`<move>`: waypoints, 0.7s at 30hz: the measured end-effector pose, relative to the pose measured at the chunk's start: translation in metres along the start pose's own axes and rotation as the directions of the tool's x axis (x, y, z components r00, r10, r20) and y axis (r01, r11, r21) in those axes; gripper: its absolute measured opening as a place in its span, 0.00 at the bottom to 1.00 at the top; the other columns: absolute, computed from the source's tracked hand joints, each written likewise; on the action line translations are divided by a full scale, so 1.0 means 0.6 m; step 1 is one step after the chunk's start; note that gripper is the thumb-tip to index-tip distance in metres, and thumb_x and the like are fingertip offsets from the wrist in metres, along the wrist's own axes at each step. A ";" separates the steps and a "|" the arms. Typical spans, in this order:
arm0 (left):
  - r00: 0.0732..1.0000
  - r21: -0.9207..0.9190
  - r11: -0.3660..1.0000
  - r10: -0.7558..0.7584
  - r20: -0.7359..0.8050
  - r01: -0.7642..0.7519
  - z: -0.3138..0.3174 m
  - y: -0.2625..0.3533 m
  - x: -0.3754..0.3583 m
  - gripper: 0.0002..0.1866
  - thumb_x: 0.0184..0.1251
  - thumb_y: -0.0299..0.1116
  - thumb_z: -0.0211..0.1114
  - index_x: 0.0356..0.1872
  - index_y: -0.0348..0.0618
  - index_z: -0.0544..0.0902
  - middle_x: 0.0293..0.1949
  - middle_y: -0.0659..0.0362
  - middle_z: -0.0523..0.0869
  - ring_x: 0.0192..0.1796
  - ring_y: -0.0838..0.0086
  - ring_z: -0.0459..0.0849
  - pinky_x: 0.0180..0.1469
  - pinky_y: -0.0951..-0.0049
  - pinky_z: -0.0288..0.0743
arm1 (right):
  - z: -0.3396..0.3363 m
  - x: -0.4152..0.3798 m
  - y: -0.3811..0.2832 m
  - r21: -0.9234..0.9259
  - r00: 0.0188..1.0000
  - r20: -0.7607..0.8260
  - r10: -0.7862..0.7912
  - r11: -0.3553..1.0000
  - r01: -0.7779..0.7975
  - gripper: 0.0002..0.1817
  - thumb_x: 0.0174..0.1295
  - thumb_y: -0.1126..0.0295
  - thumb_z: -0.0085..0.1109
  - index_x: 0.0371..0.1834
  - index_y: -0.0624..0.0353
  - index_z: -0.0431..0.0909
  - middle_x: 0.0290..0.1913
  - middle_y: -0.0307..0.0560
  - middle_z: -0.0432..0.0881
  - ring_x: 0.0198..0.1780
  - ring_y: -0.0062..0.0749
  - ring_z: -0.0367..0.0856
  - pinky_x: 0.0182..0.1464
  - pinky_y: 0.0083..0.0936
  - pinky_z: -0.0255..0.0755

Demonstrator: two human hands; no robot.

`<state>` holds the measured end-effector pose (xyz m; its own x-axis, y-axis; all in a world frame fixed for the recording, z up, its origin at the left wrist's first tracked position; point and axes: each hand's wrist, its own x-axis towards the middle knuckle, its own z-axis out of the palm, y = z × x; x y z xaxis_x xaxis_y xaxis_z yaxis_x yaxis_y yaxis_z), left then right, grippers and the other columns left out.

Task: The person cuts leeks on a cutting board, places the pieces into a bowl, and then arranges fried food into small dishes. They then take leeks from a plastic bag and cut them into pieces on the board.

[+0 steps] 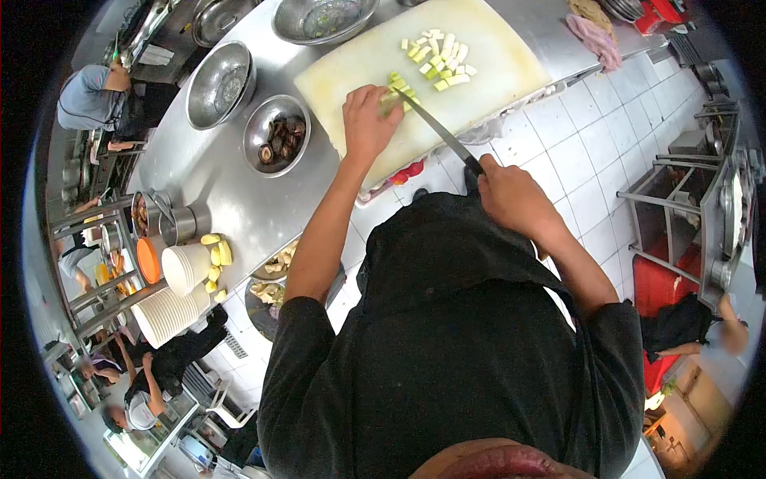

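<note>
My right hand (515,198) is wrapped round the dark handle of a kitchen knife (444,136), its blade pointing up and left across the near edge of the white cutting board (507,60). The blade's tip end lies against a pale green vegetable strip (400,86). Bent fingers of my left hand (370,120) press on that strip from the left, close beside the blade. Farther up the board, several cut green and white vegetable pieces (441,57) lie in a loose pile.
Left of the board on the steel table (239,191) stand a bowl of dark mushrooms (283,140) and metal bowls (221,84). Stacked white tubs (182,267) and yellow pieces (217,259) sit lower left. A pink cloth (597,41) lies at right. Other people work around the kitchen.
</note>
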<state>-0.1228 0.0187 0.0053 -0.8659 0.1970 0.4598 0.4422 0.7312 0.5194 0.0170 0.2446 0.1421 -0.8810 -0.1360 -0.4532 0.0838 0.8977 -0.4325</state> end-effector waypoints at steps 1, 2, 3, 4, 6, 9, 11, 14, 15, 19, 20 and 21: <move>0.999 0.002 0.999 0.035 -0.004 -0.035 -0.002 0.004 -0.001 0.17 0.52 0.35 0.72 0.43 0.41 0.85 0.47 0.55 0.82 0.53 0.59 0.78 0.56 0.59 0.69 | 0.001 -0.001 0.002 -0.002 1.000 -0.003 -0.002 1.000 0.002 0.12 0.69 0.68 0.47 0.45 0.68 0.70 0.31 0.70 0.82 0.38 0.68 0.82 0.46 0.56 0.73; 0.999 -0.002 0.999 0.050 0.011 -0.050 -0.002 0.003 -0.003 0.17 0.50 0.35 0.72 0.43 0.42 0.84 0.47 0.55 0.82 0.54 0.59 0.78 0.56 0.59 0.69 | 0.002 -0.001 0.004 -0.005 1.000 -0.006 -0.003 1.000 0.003 0.12 0.69 0.68 0.47 0.45 0.68 0.70 0.31 0.70 0.82 0.39 0.68 0.82 0.46 0.56 0.73; 0.998 -0.005 0.998 0.065 0.024 -0.065 -0.002 0.001 -0.005 0.18 0.49 0.35 0.72 0.43 0.42 0.84 0.47 0.56 0.82 0.54 0.59 0.78 0.55 0.59 0.69 | 0.003 0.000 0.006 -0.007 1.000 -0.010 -0.005 1.000 0.005 0.12 0.69 0.68 0.47 0.45 0.68 0.70 0.31 0.70 0.82 0.39 0.68 0.82 0.46 0.56 0.73; 0.996 -0.008 0.997 0.080 0.036 -0.080 -0.002 -0.002 -0.006 0.19 0.47 0.34 0.73 0.42 0.42 0.83 0.47 0.56 0.82 0.54 0.59 0.77 0.54 0.59 0.69 | 0.005 0.000 0.007 -0.015 1.000 -0.006 -0.004 1.000 0.004 0.12 0.69 0.68 0.47 0.45 0.68 0.70 0.31 0.70 0.82 0.39 0.67 0.82 0.46 0.56 0.73; 0.995 -0.029 0.997 0.079 0.066 -0.077 0.000 -0.009 -0.006 0.17 0.47 0.34 0.73 0.40 0.42 0.83 0.47 0.56 0.82 0.54 0.60 0.78 0.54 0.60 0.69 | 0.007 0.003 0.009 -0.034 1.000 0.001 -0.003 0.999 0.003 0.12 0.69 0.68 0.47 0.45 0.68 0.70 0.31 0.70 0.82 0.39 0.67 0.82 0.46 0.56 0.73; 0.993 -0.052 0.996 0.083 0.081 -0.079 0.005 -0.020 -0.009 0.15 0.47 0.33 0.72 0.37 0.42 0.83 0.47 0.56 0.83 0.53 0.61 0.79 0.53 0.60 0.69 | 0.003 -0.001 0.005 -0.036 1.000 0.013 -0.004 0.999 0.005 0.12 0.69 0.68 0.47 0.45 0.69 0.70 0.30 0.70 0.81 0.38 0.67 0.82 0.45 0.56 0.73; 0.993 -0.064 0.995 0.087 0.074 -0.082 0.006 -0.021 -0.011 0.13 0.47 0.32 0.72 0.36 0.42 0.83 0.46 0.56 0.83 0.52 0.61 0.79 0.52 0.60 0.70 | 0.004 0.000 0.006 -0.033 1.000 0.009 -0.012 0.999 0.012 0.12 0.70 0.68 0.47 0.45 0.69 0.70 0.29 0.70 0.81 0.37 0.67 0.82 0.45 0.55 0.74; 0.995 -0.080 0.993 0.089 0.053 -0.085 0.005 -0.019 -0.009 0.12 0.47 0.31 0.72 0.35 0.42 0.83 0.44 0.57 0.84 0.50 0.61 0.80 0.52 0.61 0.71 | 0.005 -0.001 0.004 -0.024 0.999 -0.017 -0.034 0.999 0.034 0.12 0.70 0.68 0.47 0.44 0.69 0.70 0.28 0.70 0.81 0.36 0.67 0.82 0.44 0.54 0.75; 0.995 -0.084 0.993 0.088 0.051 -0.084 0.004 -0.017 -0.009 0.12 0.48 0.30 0.71 0.35 0.41 0.83 0.43 0.56 0.84 0.49 0.61 0.80 0.52 0.61 0.71 | 0.005 -0.001 0.004 -0.020 0.999 -0.029 -0.043 0.999 0.042 0.11 0.70 0.68 0.47 0.44 0.69 0.70 0.27 0.70 0.81 0.35 0.67 0.82 0.43 0.54 0.75; 0.995 -0.095 0.992 0.090 0.038 -0.086 0.005 -0.016 -0.010 0.11 0.48 0.29 0.71 0.34 0.40 0.83 0.42 0.55 0.84 0.47 0.60 0.81 0.52 0.61 0.73 | 0.013 0.006 0.007 -0.041 1.000 0.014 0.001 0.999 0.000 0.10 0.65 0.72 0.48 0.44 0.67 0.70 0.30 0.69 0.82 0.37 0.66 0.83 0.43 0.57 0.76; 0.996 -0.097 0.992 0.084 0.041 -0.080 0.005 -0.015 -0.010 0.10 0.49 0.29 0.71 0.34 0.39 0.83 0.42 0.54 0.84 0.47 0.59 0.81 0.52 0.61 0.74 | 0.013 0.007 0.003 -0.045 0.999 0.026 0.027 0.999 -0.026 0.09 0.64 0.72 0.47 0.44 0.67 0.70 0.30 0.70 0.82 0.37 0.67 0.83 0.43 0.57 0.76; 0.996 -0.100 0.992 0.078 0.045 -0.073 0.004 -0.013 -0.010 0.10 0.49 0.29 0.70 0.34 0.38 0.83 0.42 0.54 0.84 0.47 0.58 0.81 0.52 0.61 0.74 | 0.013 0.007 0.001 -0.049 0.998 0.037 0.054 0.997 -0.052 0.09 0.64 0.73 0.47 0.44 0.67 0.70 0.30 0.70 0.82 0.38 0.67 0.84 0.44 0.57 0.76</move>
<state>-0.1217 0.0134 -0.0036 -0.8383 0.2826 0.4662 0.5256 0.6461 0.5535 0.0170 0.2415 0.1338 -0.8573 -0.1025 -0.5044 0.1072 0.9229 -0.3698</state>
